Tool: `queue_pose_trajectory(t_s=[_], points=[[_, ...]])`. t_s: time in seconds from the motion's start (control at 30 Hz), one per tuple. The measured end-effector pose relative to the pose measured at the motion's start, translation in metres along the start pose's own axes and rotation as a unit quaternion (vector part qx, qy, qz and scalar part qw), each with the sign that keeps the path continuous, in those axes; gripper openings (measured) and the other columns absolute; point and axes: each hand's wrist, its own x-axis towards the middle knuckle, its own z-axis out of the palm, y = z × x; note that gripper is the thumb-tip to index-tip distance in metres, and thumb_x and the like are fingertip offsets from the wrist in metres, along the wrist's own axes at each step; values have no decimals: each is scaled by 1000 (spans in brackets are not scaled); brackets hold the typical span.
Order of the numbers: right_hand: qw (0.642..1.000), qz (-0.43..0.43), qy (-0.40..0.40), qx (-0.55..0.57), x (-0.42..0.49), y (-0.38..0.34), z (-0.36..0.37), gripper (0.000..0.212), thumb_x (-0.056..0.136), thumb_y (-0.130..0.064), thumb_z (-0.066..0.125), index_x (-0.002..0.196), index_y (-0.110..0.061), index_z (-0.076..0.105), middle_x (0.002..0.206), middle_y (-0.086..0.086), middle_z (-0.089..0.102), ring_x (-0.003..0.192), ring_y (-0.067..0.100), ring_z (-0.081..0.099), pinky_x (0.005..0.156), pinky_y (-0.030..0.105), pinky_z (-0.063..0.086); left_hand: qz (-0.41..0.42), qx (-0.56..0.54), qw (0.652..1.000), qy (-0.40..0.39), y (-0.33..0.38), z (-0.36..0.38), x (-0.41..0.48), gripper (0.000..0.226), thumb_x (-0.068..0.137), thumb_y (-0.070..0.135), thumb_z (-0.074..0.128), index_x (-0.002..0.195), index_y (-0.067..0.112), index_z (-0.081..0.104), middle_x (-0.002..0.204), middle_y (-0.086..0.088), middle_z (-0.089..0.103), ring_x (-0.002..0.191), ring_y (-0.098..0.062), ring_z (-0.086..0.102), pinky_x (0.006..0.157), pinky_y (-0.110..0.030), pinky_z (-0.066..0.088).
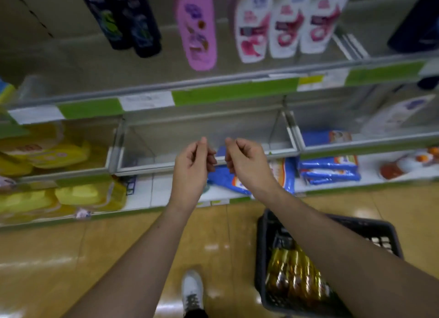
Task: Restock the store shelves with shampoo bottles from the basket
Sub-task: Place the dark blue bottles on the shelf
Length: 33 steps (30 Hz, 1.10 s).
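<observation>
My left hand (193, 165) and my right hand (244, 162) hang side by side in front of a bare shelf compartment (202, 137), fingers loosely curled, holding nothing. On the shelf above stand two black bottles (126, 18), a pink bottle (198, 30) and three white-and-pink bottles (287, 23). A black basket (384, 230) sits on the floor at the lower right, partly under my right forearm, with gold-coloured bottles (294, 277) lying in it.
Yellow packs (47, 151) fill the left compartments. Blue packets (330, 168) lie on the lower shelves at the right. The shelf edge (237, 92) carries green strips and price tags. My white shoe (192, 291) stands on the tan tiled floor.
</observation>
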Motion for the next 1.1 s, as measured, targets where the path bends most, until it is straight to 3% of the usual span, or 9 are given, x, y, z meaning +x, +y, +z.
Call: queue_pose_trajectory(t_s=[0.23, 0.37, 0.5, 0.6, 0.77, 0.83, 0.93, 1.03, 1.1], points=[[989, 136, 51, -35, -52, 123, -107, 38, 104, -21, 51, 73, 0, 52, 63, 11, 47, 55, 12, 44, 54, 26, 36, -135, 65, 979, -137, -106, 94, -64, 29, 106, 24, 45, 92, 5, 62, 77, -10, 62, 67, -14, 59, 61, -16, 46], [969, 217, 92, -80, -76, 188, -160, 32, 101, -28, 55, 73, -12, 57, 64, 4, 53, 61, 15, 51, 61, 33, 43, -163, 128, 949, -238, -167, 139, -85, 21, 103, 32, 49, 93, 19, 62, 79, 0, 67, 73, -10, 65, 72, -33, 50], [949, 276, 120, -89, -93, 244, -199, 30, 100, -32, 56, 90, -5, 62, 72, 5, 59, 65, 12, 54, 64, 33, 45, -167, 179, 923, -297, -217, 181, -99, 16, 102, 39, 50, 93, 30, 60, 86, 3, 66, 82, -15, 68, 83, -45, 56], [939, 303, 148, -72, -107, 284, -226, 23, 100, -32, 56, 100, -9, 63, 87, 7, 66, 73, 14, 57, 70, 36, 49, -177, 202, 903, -334, -248, 212, -112, 16, 102, 39, 49, 93, 32, 59, 87, 4, 65, 82, -12, 65, 80, -35, 53], [913, 360, 170, -95, -113, 366, -267, 19, 101, -32, 55, 115, -19, 57, 97, -8, 62, 75, 2, 56, 58, 14, 42, -197, 248, 878, -359, -318, 268, -125, 15, 102, 40, 50, 103, 31, 61, 91, 8, 66, 73, -2, 61, 59, -10, 43], [907, 373, 172, -90, -111, 402, -280, 26, 101, -33, 56, 124, -20, 54, 108, -6, 63, 82, 5, 58, 55, 10, 38, -199, 262, 871, -366, -349, 291, -129, 17, 102, 38, 50, 109, 28, 61, 94, 11, 64, 73, 0, 58, 57, -7, 41], [901, 386, 170, -98, -107, 451, -295, 38, 100, -32, 59, 134, -18, 49, 128, -3, 60, 108, 14, 57, 77, 21, 42, -197, 296, 851, -387, -396, 321, -134, 26, 102, 38, 50, 120, 23, 59, 106, 11, 61, 87, -1, 56, 68, -10, 40], [894, 401, 184, -81, -96, 494, -307, 44, 99, -28, 62, 138, -17, 44, 126, -1, 61, 107, 15, 57, 86, 30, 47, -182, 317, 836, -409, -440, 347, -138, 30, 101, 35, 53, 126, 19, 57, 119, 4, 62, 89, -3, 55, 68, -14, 39], [884, 417, 202, -58, -87, 523, -314, 47, 99, -24, 62, 140, -15, 40, 126, 2, 61, 106, 15, 56, 84, 27, 47, -171, 338, 824, -421, -466, 363, -139, 33, 100, 31, 55, 131, 18, 55, 123, 2, 60, 83, -2, 54, 66, -15, 43]])
